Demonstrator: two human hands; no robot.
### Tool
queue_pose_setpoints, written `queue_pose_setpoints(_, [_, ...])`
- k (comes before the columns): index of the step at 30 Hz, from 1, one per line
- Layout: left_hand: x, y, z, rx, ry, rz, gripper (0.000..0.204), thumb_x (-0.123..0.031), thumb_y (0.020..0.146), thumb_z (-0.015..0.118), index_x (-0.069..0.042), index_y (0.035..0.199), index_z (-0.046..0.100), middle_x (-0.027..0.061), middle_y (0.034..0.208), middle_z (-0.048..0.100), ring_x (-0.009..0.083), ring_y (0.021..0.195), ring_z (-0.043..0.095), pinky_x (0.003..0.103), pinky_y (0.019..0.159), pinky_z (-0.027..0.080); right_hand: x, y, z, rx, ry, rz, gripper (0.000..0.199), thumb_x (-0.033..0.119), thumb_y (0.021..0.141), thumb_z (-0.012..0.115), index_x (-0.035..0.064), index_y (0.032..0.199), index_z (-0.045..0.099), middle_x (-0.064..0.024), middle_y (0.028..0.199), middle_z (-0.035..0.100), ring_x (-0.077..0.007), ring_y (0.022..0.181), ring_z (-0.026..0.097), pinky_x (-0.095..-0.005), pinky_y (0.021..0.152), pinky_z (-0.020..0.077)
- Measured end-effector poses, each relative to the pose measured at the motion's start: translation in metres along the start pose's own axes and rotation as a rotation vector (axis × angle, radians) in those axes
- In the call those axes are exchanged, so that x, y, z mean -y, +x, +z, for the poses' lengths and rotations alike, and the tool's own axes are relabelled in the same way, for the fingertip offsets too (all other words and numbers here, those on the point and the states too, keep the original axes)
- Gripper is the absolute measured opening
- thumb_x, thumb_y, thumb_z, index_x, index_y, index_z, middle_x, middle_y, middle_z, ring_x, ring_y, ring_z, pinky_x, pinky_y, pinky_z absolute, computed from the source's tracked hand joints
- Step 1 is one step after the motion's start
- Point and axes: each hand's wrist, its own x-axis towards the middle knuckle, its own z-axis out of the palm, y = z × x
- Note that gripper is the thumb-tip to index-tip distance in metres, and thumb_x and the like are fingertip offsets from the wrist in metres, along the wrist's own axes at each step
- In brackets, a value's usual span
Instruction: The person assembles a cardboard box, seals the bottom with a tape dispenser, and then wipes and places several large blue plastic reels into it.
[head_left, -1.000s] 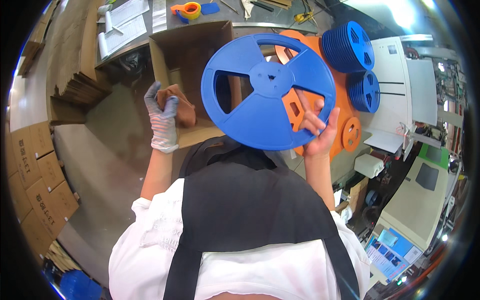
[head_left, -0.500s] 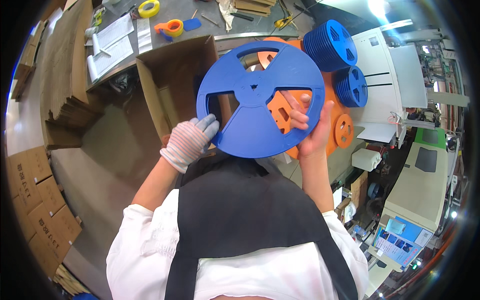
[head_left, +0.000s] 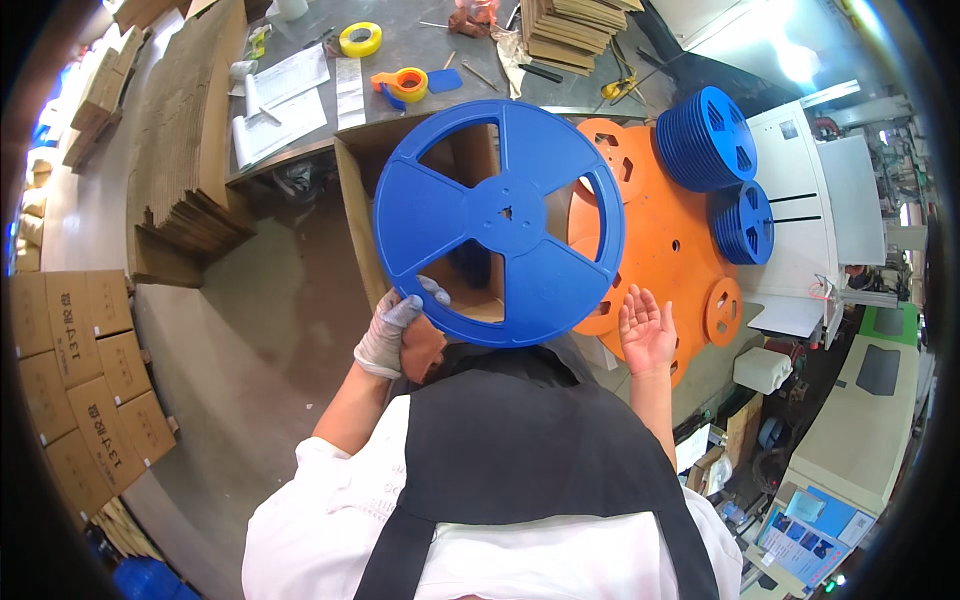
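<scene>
A large blue plastic reel (head_left: 507,222) with cut-out windows is held up before me, its face toward me. My left hand (head_left: 388,330), in a striped knit glove, grips its lower left rim with fingers through a window. Something brown (head_left: 424,349) shows at that palm; whether it is cloth or part of the glove I cannot tell. My bare right hand (head_left: 647,332) is off the reel, just beyond its lower right edge, palm up with fingers stretched. Behind the reel stands an open cardboard box (head_left: 357,215), mostly hidden, with something dark inside.
An orange round table (head_left: 660,225) at right bears smaller orange discs (head_left: 722,312) and two stacks of blue reels (head_left: 706,140) (head_left: 742,222). On the grey bench (head_left: 440,45) lie tape rolls (head_left: 360,40), papers (head_left: 290,95) and flat cardboard (head_left: 570,30). Folded cartons (head_left: 180,130) and packed boxes (head_left: 85,360) stand left.
My right hand has let go of the reel and drawn away to the right. The reel has turned, with my left hand now gripping its lower rim. My view has shifted left.
</scene>
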Motion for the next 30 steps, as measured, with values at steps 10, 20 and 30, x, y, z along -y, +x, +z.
queue_pose_setpoints(10, [-0.012,-0.004,-0.030,-0.074,0.107,0.089,0.031,-0.020,0.083,0.069,-0.006,0.108,0.058,0.0075,0.098,0.062,0.0173,0.093,0.059,0.029,0.086,0.046,-0.024,0.000,-0.012,-0.124,-0.117,0.031,0.038,0.038,0.099,0.044,0.0039,0.112,0.056,-0.0121,0.119,0.060,-0.0232,0.105,0.059,-0.0369,0.090,0.0501])
queue_pose_setpoints(20, [0.057,0.099,-0.126,-0.504,1.337,0.007,0.025,-0.027,0.090,0.054,-0.005,0.100,0.060,0.0174,0.086,0.066,0.0335,0.079,0.061,0.040,0.075,0.049,-0.034,-0.017,-0.030,-0.109,-0.259,0.107,0.034,0.035,0.100,0.044,0.0052,0.112,0.055,-0.0102,0.115,0.062,-0.0221,0.100,0.061,-0.0359,0.086,0.0518])
queue_pose_setpoints(30, [0.135,0.175,-0.191,-0.296,1.322,-0.238,0.047,-0.014,0.083,0.061,-0.005,0.128,0.050,0.0191,0.118,0.061,0.0328,0.110,0.058,0.038,0.091,0.045,0.016,0.013,-0.057,-0.199,-0.364,0.113,0.032,0.032,0.099,0.043,0.0052,0.112,0.056,-0.0102,0.109,0.064,-0.0224,0.092,0.064,-0.0362,0.078,0.0529])
